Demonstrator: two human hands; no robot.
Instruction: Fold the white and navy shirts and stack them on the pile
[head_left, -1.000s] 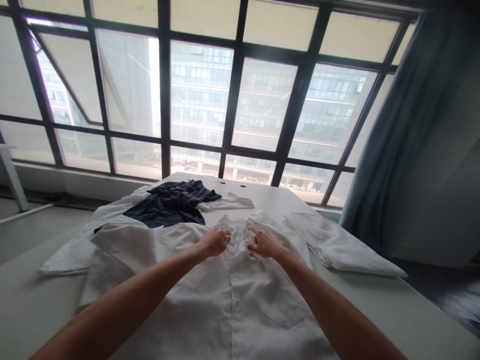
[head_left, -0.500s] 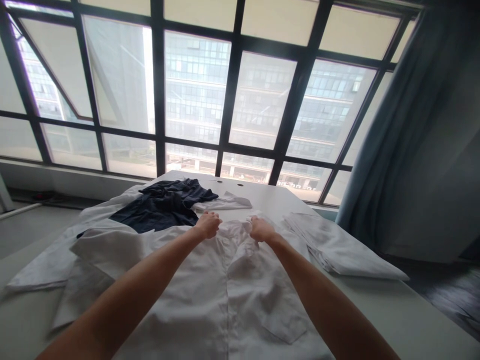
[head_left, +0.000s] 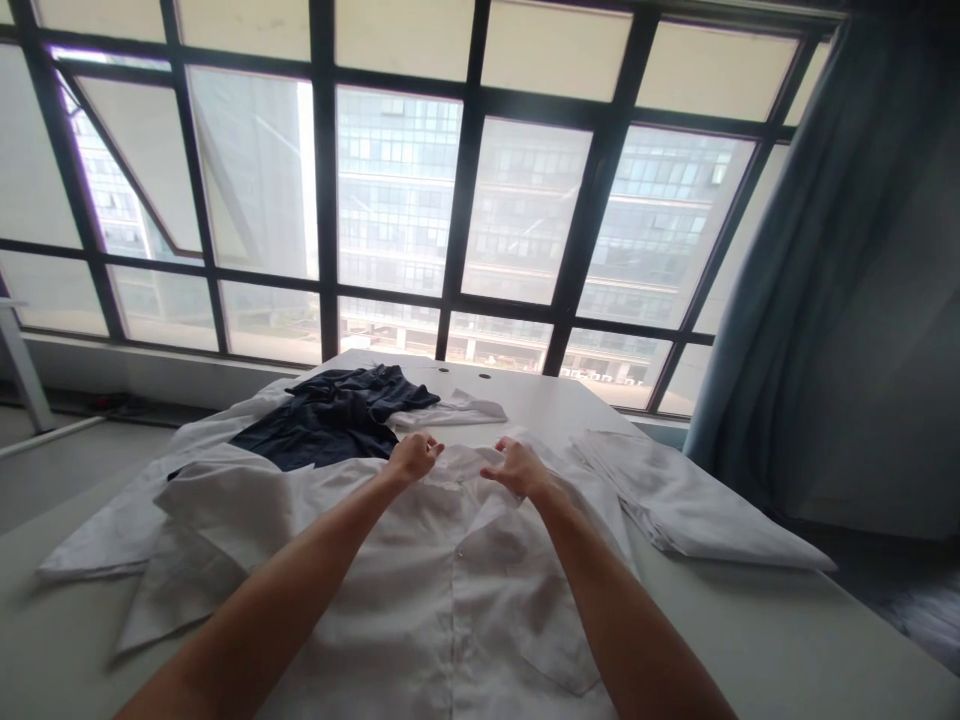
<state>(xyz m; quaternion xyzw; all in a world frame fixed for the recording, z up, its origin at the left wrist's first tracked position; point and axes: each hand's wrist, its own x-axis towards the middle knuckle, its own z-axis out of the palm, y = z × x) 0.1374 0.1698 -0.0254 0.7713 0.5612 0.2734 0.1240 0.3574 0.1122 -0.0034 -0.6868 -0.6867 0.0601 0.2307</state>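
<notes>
A white button-up shirt (head_left: 405, 590) lies spread front side up, its collar (head_left: 461, 466) at the far end and a chest pocket on the right. My left hand (head_left: 415, 458) is over the left side of the collar, its fingers loosely bent and slightly apart. On the collar's other side, my right hand (head_left: 516, 468) has its thumb and fingers spread, with no cloth between them. The shirt's left sleeve area (head_left: 225, 500) is bunched and folded over. My forearms cover parts of the shirt front.
A dark navy garment (head_left: 322, 420) lies crumpled beyond my left hand, beside another white cloth (head_left: 465, 408). Folded white garments (head_left: 690, 500) are stacked at the right on the white table (head_left: 795, 620). Large windows (head_left: 397, 190) and a grey-blue curtain (head_left: 780, 300) stand behind.
The fingers of my right hand have opened from a pinch on the collar, and my left hand's grip has loosened. The collar lies lower and slacker between them. The view has shifted slightly.
</notes>
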